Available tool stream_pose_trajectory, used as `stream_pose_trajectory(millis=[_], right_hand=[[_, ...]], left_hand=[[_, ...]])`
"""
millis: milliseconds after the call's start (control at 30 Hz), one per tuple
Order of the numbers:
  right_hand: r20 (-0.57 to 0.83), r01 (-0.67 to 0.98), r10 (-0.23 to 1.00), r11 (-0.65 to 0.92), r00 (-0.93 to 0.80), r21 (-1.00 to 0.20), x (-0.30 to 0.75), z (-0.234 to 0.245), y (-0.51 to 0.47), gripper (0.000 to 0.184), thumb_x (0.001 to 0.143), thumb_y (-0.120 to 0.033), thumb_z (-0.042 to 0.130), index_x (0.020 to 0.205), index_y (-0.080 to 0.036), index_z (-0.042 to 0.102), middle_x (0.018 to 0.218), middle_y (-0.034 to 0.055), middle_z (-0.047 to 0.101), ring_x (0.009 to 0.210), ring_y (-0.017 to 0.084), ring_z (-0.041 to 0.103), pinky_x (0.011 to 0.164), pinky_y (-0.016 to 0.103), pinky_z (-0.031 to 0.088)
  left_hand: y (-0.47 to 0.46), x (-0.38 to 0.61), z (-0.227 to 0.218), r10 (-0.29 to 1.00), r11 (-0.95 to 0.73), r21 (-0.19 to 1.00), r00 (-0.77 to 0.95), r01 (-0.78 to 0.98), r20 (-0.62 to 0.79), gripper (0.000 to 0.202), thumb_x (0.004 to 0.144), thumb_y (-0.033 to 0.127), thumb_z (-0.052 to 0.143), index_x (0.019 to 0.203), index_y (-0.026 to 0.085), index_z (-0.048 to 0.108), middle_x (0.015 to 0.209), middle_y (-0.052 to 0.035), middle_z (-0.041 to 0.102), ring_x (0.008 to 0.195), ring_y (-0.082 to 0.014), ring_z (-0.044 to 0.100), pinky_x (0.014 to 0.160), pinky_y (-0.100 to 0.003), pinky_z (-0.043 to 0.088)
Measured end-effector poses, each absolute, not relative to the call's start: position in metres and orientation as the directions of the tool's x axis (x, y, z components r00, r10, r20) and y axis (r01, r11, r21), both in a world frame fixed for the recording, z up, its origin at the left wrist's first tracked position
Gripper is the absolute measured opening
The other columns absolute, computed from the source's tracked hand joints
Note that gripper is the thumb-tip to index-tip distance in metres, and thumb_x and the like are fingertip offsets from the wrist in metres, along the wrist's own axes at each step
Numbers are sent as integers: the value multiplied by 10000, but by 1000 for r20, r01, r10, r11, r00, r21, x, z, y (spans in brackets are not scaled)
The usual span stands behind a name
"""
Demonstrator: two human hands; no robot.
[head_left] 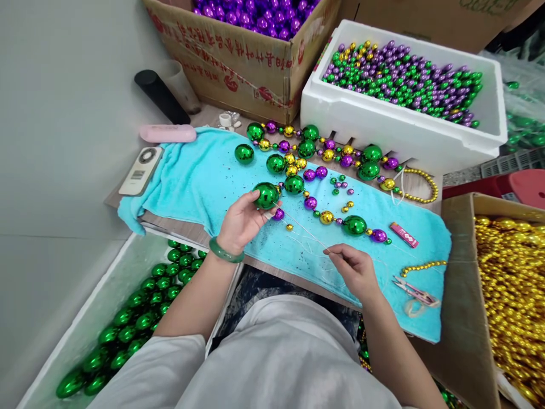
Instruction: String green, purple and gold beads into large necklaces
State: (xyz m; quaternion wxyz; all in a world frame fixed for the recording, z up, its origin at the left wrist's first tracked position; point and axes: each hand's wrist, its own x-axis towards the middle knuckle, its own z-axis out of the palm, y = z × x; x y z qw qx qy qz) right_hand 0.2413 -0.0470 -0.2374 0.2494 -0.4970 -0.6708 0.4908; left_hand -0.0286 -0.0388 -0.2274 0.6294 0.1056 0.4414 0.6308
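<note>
My left hand [240, 222] is closed round a large shiny green ball [265, 195] above a turquoise towel [200, 182]. A thin needle with thread [303, 228] runs from that ball down to my right hand [354, 270], which pinches its end. A small purple bead [278, 214] and a tiny gold bead [289, 227] sit on the needle near the ball. Strung green, gold and purple beads [323, 153] lie across the towel beyond my hands.
A white foam box of mixed small beads [404, 122] stands at the back right. A cardboard box of purple beads [238, 57] is behind, a box of gold bead strings [511, 284] at right, a tray of green balls [140, 318] lower left. Small scissors [415, 292], a red lighter [404, 234] and a remote [141, 168] lie nearby.
</note>
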Motion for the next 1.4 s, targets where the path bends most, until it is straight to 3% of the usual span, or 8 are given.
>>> stream_pose_trajectory(millis=[233,400,667,933,1033,1100,1233,1400], right_hand=[[-144,434,914,38,-380,-900,237,-239,-47,245,840,-328,550,797,-156,719,508,-22,480,465,93,372,458,237,297],[-144,393,909,23,-390,-919,227,-243,-46,250,838,-339,547,812,-150,709,501,-33,450,460,88,343,449,238,272],[-161,309,913,-41,-374,-950,213,-250,-44,216,833,-352,567,847,-167,678,502,-55,409,465,90,348,460,239,283],[-159,43,926,-153,-343,-987,199,-249,-35,194,786,-350,643,722,-198,541,510,-44,521,454,90,428,464,227,344],[-145,-49,938,-169,-315,-984,205,-250,-31,217,778,-342,665,701,-201,519,502,-41,544,435,82,410,437,216,313],[-141,-97,949,-175,-282,-980,212,-252,-29,225,778,-339,682,706,-203,518,508,-40,557,437,84,415,430,211,308],[-140,-169,957,-186,-254,-968,227,-254,-27,223,772,-340,711,728,-201,543,516,-37,573,444,89,434,426,213,311],[-106,-241,971,-157,-214,-958,251,-242,-23,224,726,-344,754,717,-197,584,481,-36,549,428,105,460,411,230,320]], left_hand=[[-44,-18,-230,939,81,861,-252,-502,-236,441,650,232,798,1040,236,593,1041,-10,614,882,-141,619,730,-255,531],[-45,-11,-228,965,15,918,-234,-397,-117,546,588,214,860,1060,244,586,1113,-5,572,933,-125,585,794,-225,505],[-50,-10,-229,986,10,958,-157,-288,-57,557,629,319,851,1103,244,569,1184,-33,572,965,-152,589,803,-246,504],[-54,-1,-226,990,119,952,101,-283,-94,432,691,329,804,1072,206,640,1135,-64,642,983,-186,616,810,-293,525],[-50,-6,-234,992,124,987,-9,-97,-126,333,796,369,693,1076,197,640,1054,-60,658,900,-172,628,778,-309,525],[-48,-10,-244,979,126,977,-183,173,-94,240,844,362,625,1007,186,648,987,-54,657,836,-161,620,771,-314,513],[-45,-12,-266,956,188,708,-291,681,26,221,855,367,613,971,180,627,983,-75,636,902,-208,602,862,-364,484],[-42,-11,-278,977,182,575,-213,798,-14,310,852,318,604,1113,151,584,1051,-108,620,989,-251,593,887,-379,488]])
